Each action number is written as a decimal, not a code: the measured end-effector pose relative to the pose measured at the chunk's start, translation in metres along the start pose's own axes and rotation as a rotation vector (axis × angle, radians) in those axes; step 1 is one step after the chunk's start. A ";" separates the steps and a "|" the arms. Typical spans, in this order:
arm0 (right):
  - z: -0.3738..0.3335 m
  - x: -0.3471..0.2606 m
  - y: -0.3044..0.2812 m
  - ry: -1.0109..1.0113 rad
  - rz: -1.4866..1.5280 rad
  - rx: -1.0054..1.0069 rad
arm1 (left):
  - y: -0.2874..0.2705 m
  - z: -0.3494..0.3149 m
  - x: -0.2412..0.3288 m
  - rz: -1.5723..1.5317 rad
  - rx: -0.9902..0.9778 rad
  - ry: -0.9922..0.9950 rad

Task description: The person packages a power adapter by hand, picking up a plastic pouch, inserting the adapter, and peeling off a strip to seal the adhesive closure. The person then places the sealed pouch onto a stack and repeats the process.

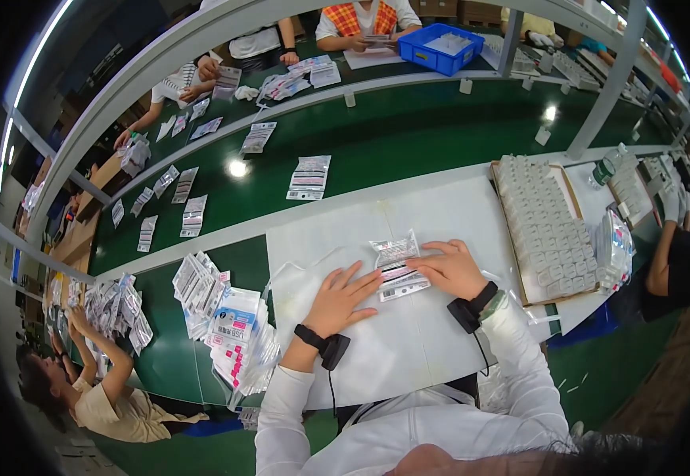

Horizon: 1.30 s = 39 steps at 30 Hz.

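A small silver printed pouch (396,252) lies on the white work surface (345,230) before me, its upper part standing up a little in creases. My left hand (340,298) has its fingers stretched out, with fingertips on the pouch's left edge. From the other side, my right hand (450,271) rests its outstretched fingers on the right part of the pouch. Neither hand is wrapped round it. Both wrists wear black bands with small dark boxes and cables.
Stacked pouches (238,329) pile up at my left. A carton tray of white plugs (543,222) stands at right, beside more pouches (615,250) and a bottle (605,166). Beyond runs a green conveyor (392,115) with scattered pouches. Co-workers sit left, right and across, near a blue bin (440,51).
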State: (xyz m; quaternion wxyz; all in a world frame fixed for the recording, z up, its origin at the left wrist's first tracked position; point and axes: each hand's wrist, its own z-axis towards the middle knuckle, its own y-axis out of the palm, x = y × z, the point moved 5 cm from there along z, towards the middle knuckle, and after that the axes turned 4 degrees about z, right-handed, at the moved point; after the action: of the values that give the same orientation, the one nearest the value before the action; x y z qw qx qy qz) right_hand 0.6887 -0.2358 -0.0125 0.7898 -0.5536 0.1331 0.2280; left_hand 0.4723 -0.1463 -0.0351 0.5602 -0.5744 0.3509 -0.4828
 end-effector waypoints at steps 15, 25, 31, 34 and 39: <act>-0.007 0.006 -0.012 -0.079 -0.051 -0.046 | -0.002 -0.001 -0.002 -0.074 0.005 -0.010; 0.002 -0.041 0.016 0.048 0.112 -0.055 | -0.007 -0.004 0.004 0.024 0.043 0.057; 0.000 -0.065 0.047 -0.062 -0.100 -0.012 | -0.003 -0.004 0.002 0.009 0.053 0.056; -0.002 -0.068 0.047 -0.089 -0.194 0.009 | -0.004 -0.004 0.003 0.042 0.086 0.073; -0.014 -0.056 0.027 -0.053 -0.101 0.037 | -0.001 0.001 0.004 0.009 0.086 0.087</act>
State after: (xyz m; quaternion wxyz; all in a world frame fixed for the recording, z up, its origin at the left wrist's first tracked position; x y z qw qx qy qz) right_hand 0.6273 -0.2528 -0.0133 0.8136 -0.5388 0.0884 0.1999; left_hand 0.4745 -0.1495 -0.0331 0.5709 -0.5268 0.3564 -0.5192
